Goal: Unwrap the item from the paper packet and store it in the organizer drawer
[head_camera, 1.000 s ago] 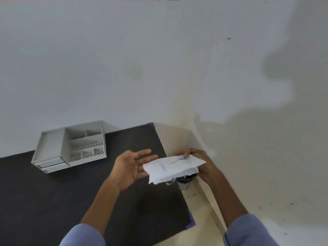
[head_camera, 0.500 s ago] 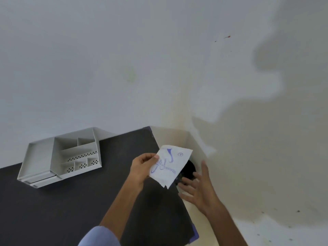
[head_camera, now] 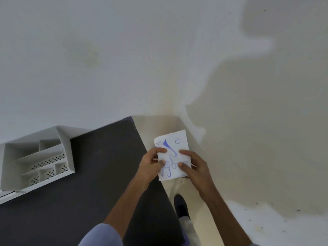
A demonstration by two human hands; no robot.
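Observation:
A white paper packet [head_camera: 173,151] with blue printing is held upright in the air just past the right edge of the dark table [head_camera: 88,201]. My left hand [head_camera: 150,162] pinches its left edge and my right hand [head_camera: 193,166] grips its right edge, thumbs on the printed face. What is inside the packet is hidden. The grey organizer [head_camera: 37,162], with several open compartments and perforated dividers, stands at the table's far left by the wall; its drawer front is at the frame's left edge.
A white wall fills the background, with a corner right of the table. Below the packet is pale floor, where my dark shoe [head_camera: 180,205] shows beside the table's edge.
The packet went from my right hand to my left, then turned upright. My right hand came back and now grips its right edge. The view shifted right, so the organizer sits further left.

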